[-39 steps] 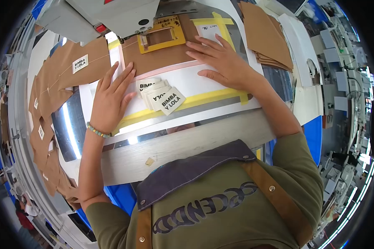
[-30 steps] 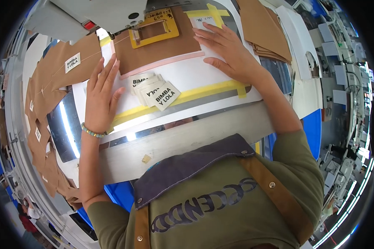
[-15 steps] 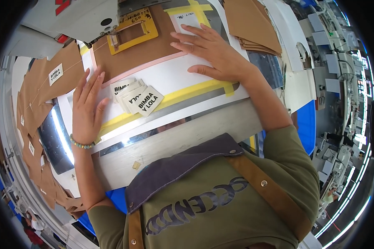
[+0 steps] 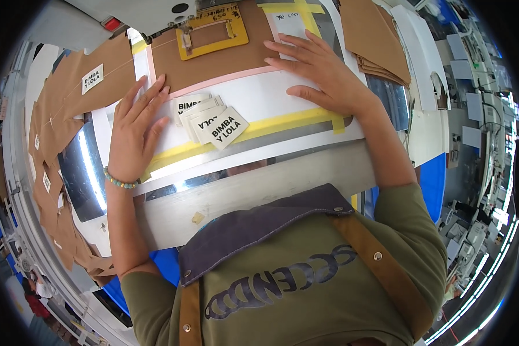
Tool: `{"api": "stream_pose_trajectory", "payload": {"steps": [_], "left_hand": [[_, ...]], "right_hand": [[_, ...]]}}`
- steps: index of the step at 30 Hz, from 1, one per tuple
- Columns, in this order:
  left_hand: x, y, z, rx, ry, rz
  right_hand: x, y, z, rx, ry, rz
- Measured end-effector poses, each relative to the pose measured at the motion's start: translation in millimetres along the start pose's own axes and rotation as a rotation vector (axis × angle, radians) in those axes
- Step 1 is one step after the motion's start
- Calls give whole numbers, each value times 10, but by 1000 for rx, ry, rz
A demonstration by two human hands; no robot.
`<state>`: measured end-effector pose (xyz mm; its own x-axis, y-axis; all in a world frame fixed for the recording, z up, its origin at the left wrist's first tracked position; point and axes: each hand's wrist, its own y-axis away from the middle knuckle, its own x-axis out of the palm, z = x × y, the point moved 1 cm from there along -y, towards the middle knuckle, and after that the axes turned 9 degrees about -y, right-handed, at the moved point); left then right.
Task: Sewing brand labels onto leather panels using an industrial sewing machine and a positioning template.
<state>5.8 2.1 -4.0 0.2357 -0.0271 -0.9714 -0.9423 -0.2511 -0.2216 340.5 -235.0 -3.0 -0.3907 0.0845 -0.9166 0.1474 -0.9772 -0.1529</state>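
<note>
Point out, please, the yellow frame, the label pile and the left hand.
Yellow frame [image 4: 216,48]: head view, on its lower bar.
Label pile [image 4: 211,121]: head view, on its middle.
Left hand [image 4: 132,132]: head view, on its back.

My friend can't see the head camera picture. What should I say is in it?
A person's open left hand and right hand are on either side of a brown panel, near a white machine. A yellow frame lies on the panel; overlapping pale labels lie between the hands.

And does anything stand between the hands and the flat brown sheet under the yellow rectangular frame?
Nothing visible: the right hand is at the right edge of the brown sheet, the left hand at its near left corner.
</note>
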Motion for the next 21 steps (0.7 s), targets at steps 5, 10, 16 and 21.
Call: {"api": "stream_pose_trajectory", "payload": {"steps": [5,10,16,21], "left_hand": [[32,27,51,8,9,-22],[4,0,57,-42,75,-124],[-124,33,19,-24,139,-91],[-288,-27,-17,-20,133,-79]], "right_hand": [[33,-72,97,-90,93,-75],[104,-282,594,-367,101,-118],[262,-458,793,-611,288,-131],[-17,-702,736,-495,245,-454]]}}
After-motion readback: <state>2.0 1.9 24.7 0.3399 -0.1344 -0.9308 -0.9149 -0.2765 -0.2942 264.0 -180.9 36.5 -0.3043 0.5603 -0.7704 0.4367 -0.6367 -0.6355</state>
